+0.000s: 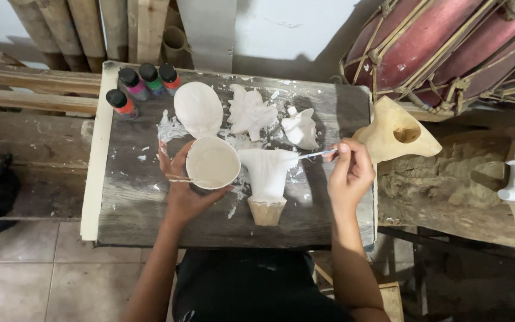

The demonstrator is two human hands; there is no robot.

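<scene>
On a paint-splattered wooden board (150, 220), the right hand (350, 176) pinches a thin brush (316, 154), lying nearly level with its tip pointing left onto the white carved piece (267, 173). That piece stands mid-board, long axis running toward the person. The left hand (180, 185) cups a small bowl (212, 162) of white paint just beside it.

Your grey, weathered wooden tabletop (150, 220) is rough-grained and smeared with matt white paint. The mushroom-shaped wooden carving (267, 179) looks chalky white on top, bare pale wood at its base. Your round cup of creamy white paint (212, 162) looks smooth. The small paint bottles (144, 82) have glossy black plastic caps.
</scene>
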